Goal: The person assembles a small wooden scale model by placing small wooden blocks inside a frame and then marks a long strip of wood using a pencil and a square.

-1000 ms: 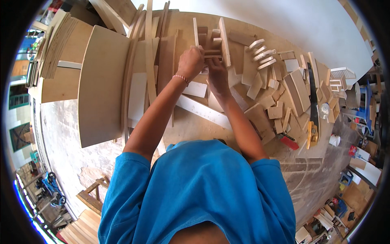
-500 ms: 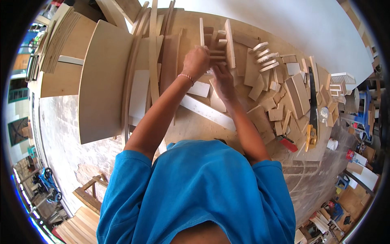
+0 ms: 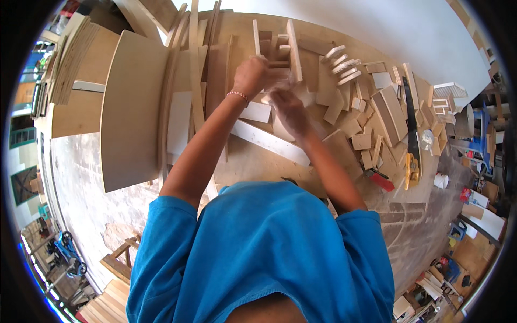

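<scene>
Fingers [image 3: 262, 63] of the left hand [image 3: 250, 79] clasp a pale, ladder-shaped wooden frame [image 3: 293, 51], the right hand [image 3: 289, 110] alongside, its hold unclear.

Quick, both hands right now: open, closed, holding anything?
Left hand: closed on the left board of the wooden frame.
Right hand: fingers bent, motion-blurred; whether it holds anything cannot be told.

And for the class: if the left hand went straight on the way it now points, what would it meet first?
Likely the wooden assembly: the left hand seems to grip its left board, with inner pieces just ahead, though depth is unclear.
</scene>
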A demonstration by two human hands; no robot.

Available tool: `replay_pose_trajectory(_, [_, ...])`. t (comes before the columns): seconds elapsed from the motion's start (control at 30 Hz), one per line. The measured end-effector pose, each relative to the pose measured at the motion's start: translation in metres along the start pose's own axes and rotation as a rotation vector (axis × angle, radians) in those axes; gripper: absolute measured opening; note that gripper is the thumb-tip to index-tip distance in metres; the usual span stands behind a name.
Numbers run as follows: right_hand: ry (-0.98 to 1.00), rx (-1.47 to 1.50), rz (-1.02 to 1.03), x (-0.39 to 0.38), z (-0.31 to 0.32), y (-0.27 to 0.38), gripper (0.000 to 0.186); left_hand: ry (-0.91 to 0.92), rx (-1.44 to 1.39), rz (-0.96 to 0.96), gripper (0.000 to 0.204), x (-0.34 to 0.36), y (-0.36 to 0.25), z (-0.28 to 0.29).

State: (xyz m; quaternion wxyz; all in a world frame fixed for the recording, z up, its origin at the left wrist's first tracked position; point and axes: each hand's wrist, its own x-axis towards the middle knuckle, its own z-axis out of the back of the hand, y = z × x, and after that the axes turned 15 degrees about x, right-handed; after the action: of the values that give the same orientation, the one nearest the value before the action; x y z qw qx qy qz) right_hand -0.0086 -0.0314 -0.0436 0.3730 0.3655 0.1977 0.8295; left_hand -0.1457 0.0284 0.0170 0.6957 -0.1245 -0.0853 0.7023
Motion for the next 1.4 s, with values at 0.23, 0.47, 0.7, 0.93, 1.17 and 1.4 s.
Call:
replay_pose_trajectory(0.23, [-0.069, 0.080, -0.050, -0.014, 0.004, 0.019, 0.015, 0.005, -0.056, -0.002, 0.042, 0.002, 0.010, -0.005])
replay_pose_trajectory(0.47, [0.175, -0.230, -0.125, 0.045, 0.031, 0.005, 0.015, 0.095, -0.222, -0.044, 0.054, 0.007, 0.016, -0.003])
replay_pose_trajectory(0.7, [0.341, -0.328, -0.082, 0.057, 0.035, 0.022, 0.010, -0.002, -0.087, -0.257, 0.026, 0.010, 0.025, -0.007])
replay_pose_trajectory(0.93, [0.366, -0.223, 0.046, 0.073, 0.053, 0.028, 0.010, 0.058, 0.119, -0.266, 0.021, 0.015, 0.027, -0.014])
replay_pose_trajectory(1.17, [0.341, -0.307, -0.034, 0.069, 0.043, 0.017, 0.011, 0.130, -0.158, -0.133, 0.027, 0.013, 0.024, -0.011])
replay_pose_trajectory(1.4, [0.321, -0.165, -0.091, 0.059, 0.035, -0.001, 0.018, 0.063, -0.048, -0.272, 0.019, 0.010, 0.019, -0.004])
